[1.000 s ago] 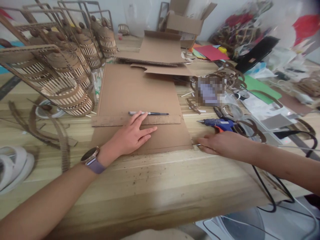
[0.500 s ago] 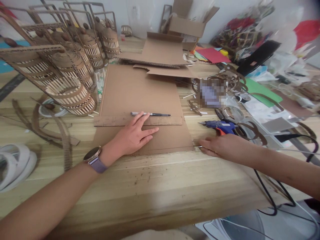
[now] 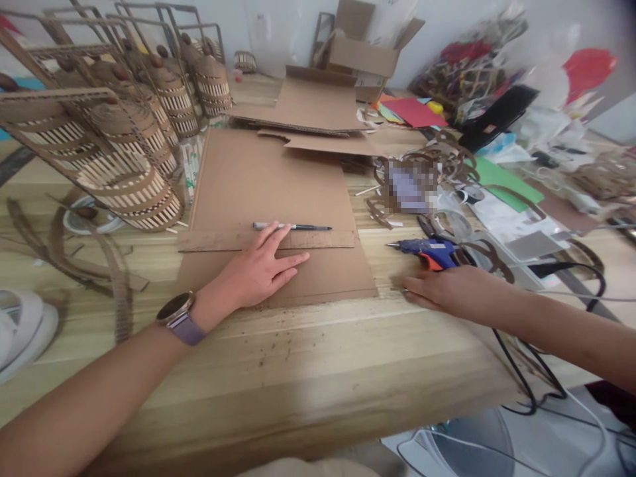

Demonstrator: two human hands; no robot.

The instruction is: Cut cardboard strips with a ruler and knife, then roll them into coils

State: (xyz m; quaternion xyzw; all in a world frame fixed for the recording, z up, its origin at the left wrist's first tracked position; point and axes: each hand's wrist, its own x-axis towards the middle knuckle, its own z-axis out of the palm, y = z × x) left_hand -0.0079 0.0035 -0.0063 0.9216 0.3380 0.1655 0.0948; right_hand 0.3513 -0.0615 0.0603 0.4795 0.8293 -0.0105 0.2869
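My left hand (image 3: 265, 265) lies flat with fingers spread over a cardboard strip (image 3: 328, 238), which rests across a larger cardboard sheet (image 3: 278, 175). Its fingertips reach a grey and black pen (image 3: 311, 227) lying along the strip's far edge. To the right of the sheet, low over the table, my right hand (image 3: 444, 289) is closed. A small metallic tip shows at its fingers, but the rest of that thing is hidden and blurred. Just beyond this hand lies a blue glue gun (image 3: 432, 249) with an orange trigger.
Several lanterns (image 3: 144, 192) of cardboard and sticks stand at the left, near curled cardboard strips (image 3: 119, 278) and white tape rolls (image 3: 27, 331). Folded cardboard (image 3: 318, 99) lies behind the sheet. Green paper (image 3: 507, 185) and a black cable (image 3: 593, 268) are at the right.
My right hand has moved slightly right, away from the sheet's corner. My left hand stays on the strip. The whole view has shifted a little.
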